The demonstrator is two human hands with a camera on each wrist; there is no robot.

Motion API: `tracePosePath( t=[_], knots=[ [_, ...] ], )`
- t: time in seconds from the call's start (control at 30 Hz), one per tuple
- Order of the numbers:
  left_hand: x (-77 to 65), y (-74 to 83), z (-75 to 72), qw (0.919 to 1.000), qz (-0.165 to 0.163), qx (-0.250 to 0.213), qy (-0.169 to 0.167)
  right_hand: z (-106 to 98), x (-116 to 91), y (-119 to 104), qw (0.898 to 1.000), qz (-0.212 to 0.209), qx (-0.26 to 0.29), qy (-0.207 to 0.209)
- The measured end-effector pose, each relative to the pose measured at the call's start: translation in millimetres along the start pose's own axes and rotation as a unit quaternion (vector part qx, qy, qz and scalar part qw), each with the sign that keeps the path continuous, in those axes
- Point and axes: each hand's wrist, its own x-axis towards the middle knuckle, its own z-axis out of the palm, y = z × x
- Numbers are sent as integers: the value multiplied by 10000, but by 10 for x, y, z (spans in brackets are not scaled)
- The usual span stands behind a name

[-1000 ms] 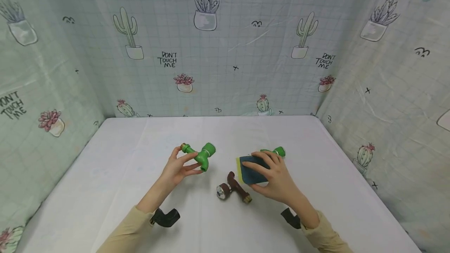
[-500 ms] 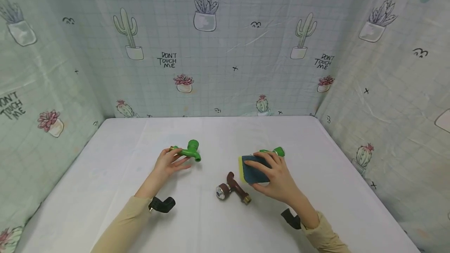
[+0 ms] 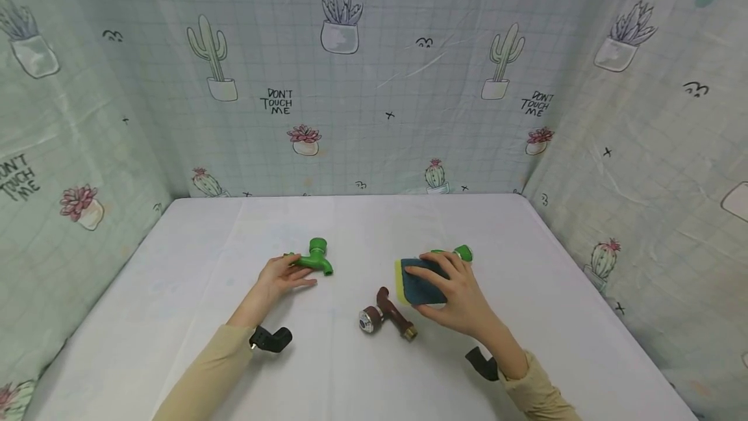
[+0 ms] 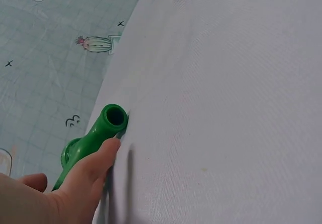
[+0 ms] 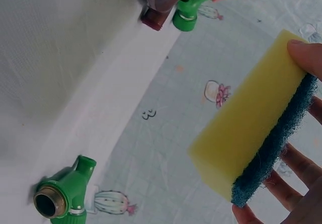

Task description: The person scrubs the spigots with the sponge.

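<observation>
My left hand (image 3: 280,281) holds a green faucet (image 3: 317,257) by its pipe end, thumb and fingers round it, at the left middle of the table. In the left wrist view the faucet's open spout (image 4: 113,118) points up the picture, close to the tabletop. My right hand (image 3: 458,294) grips a sponge (image 3: 422,283) by its edges above the table; the right wrist view shows its yellow foam and dark blue scouring side (image 5: 274,141). Behind that hand lies a second green faucet (image 3: 464,253), partly hidden. A brown faucet (image 3: 397,317) with a silver-capped knob lies between the hands.
A white cloth covers the table (image 3: 362,226). Patterned curtains (image 3: 374,83) with cactus prints hang behind it and on both sides. Black wrist-worn pieces (image 3: 273,340) jut out beside each forearm.
My left hand has moved left with the green faucet and turned it so that its knob points up, then lowered it slightly. The right hand with the sponge has hardly moved.
</observation>
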Motion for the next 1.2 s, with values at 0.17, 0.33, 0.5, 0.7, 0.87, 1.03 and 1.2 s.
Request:
tracePosePath(
  t=[0.17,0.33,0.5,0.7,0.87,1.03,1.2],
  knots=[
    [-62,11,-4,9980,25,542,310,18,-1,3,10000,8,41,-36],
    [-130,27,-66,9958,13,696,588,28,-9,11,10000,14,68,-70],
    [-191,43,-129,9951,173,835,504,31,-16,17,10000,6,66,-70],
    [-281,108,-157,9956,230,827,382,27,-35,35,10000,8,4,-38],
    [-356,198,-155,9962,249,754,369,18,-47,50,10000,27,-13,-9],
    [-480,208,-97,9892,436,1360,339,13,-93,79,9999,109,-92,16],
    [-587,116,45,9716,837,2208,-136,-10,-165,123,9996,259,-103,-6]
  ],
)
